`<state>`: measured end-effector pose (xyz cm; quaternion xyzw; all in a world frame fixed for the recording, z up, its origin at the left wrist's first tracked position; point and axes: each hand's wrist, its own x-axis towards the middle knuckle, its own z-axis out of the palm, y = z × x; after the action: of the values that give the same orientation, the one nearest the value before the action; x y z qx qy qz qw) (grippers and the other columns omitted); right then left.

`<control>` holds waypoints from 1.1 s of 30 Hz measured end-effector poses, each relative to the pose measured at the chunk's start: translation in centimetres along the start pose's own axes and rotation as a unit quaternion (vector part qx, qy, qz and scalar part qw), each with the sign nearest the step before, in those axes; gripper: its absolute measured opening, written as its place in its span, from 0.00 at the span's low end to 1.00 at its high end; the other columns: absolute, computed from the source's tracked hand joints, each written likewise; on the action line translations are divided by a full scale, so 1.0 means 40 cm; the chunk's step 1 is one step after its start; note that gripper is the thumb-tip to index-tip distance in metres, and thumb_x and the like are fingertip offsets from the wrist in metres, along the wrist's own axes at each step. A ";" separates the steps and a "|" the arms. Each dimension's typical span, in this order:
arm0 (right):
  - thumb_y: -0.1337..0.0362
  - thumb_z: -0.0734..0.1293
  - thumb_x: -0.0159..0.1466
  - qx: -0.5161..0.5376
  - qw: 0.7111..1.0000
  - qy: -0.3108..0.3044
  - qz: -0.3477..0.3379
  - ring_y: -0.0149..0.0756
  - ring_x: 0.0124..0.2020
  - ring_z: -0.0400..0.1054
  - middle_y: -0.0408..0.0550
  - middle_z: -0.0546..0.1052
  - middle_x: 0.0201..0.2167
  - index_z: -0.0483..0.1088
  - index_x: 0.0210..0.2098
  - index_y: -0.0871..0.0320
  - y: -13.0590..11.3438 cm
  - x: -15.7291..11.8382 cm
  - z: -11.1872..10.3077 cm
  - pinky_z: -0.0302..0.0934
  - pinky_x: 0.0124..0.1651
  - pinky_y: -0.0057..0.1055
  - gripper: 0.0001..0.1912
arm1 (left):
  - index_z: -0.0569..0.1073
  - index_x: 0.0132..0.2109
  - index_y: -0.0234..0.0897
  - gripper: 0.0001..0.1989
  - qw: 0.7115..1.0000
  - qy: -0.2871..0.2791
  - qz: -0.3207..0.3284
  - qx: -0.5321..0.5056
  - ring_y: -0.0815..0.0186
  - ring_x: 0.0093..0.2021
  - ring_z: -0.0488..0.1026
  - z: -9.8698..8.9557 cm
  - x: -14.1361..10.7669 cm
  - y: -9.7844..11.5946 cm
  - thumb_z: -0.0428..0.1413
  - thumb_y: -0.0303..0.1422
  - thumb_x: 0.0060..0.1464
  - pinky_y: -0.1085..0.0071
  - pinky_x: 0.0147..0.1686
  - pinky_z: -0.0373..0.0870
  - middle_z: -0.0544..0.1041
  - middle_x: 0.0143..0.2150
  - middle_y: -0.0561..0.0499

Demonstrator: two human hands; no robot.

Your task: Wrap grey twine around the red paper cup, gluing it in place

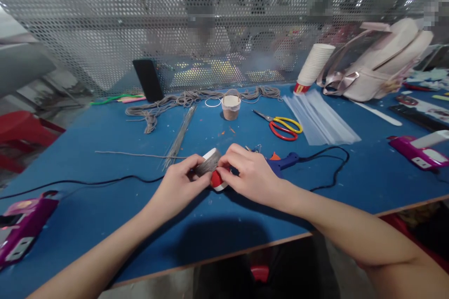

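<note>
Between my two hands, a small paper cup [218,181], red and white with grey cord wrapped round part of it, is held tilted above the blue table. My left hand [184,180] grips its left side, thumb in front and fingers behind. On the right side, the fingers of my right hand [245,173] pinch at the cup and its cord. A grey strand [140,154] stretches to the left on the table. Just right of my right hand lies a blue glue gun [286,162], partly hidden by that hand.
Beyond my hands are a small wrapped basket [230,108], red and yellow scissors [284,126], a wire bundle [180,138], grey cord [182,98], clear sheets [321,119], stacked cups [314,67], a black phone [148,80] and a backpack [379,65]. Purple devices [421,152] sit at both sides.
</note>
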<state>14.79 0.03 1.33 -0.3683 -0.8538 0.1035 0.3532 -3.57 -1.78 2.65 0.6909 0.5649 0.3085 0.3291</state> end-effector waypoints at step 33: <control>0.75 0.61 0.56 -0.189 0.931 -0.309 0.050 0.48 0.49 0.70 0.61 0.73 0.51 0.68 0.53 0.64 0.166 -0.106 -0.202 0.66 0.50 0.45 0.25 | 0.70 0.32 0.39 0.07 0.990 0.136 0.021 -0.020 0.70 0.23 0.66 -0.012 0.010 -0.035 0.57 0.36 0.45 0.75 0.24 0.63 0.72 0.27 0.56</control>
<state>25.98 1.07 2.09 -0.4199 -0.9050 0.0669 -0.0100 -4.68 -1.12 1.84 0.6475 0.5835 0.4174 0.2569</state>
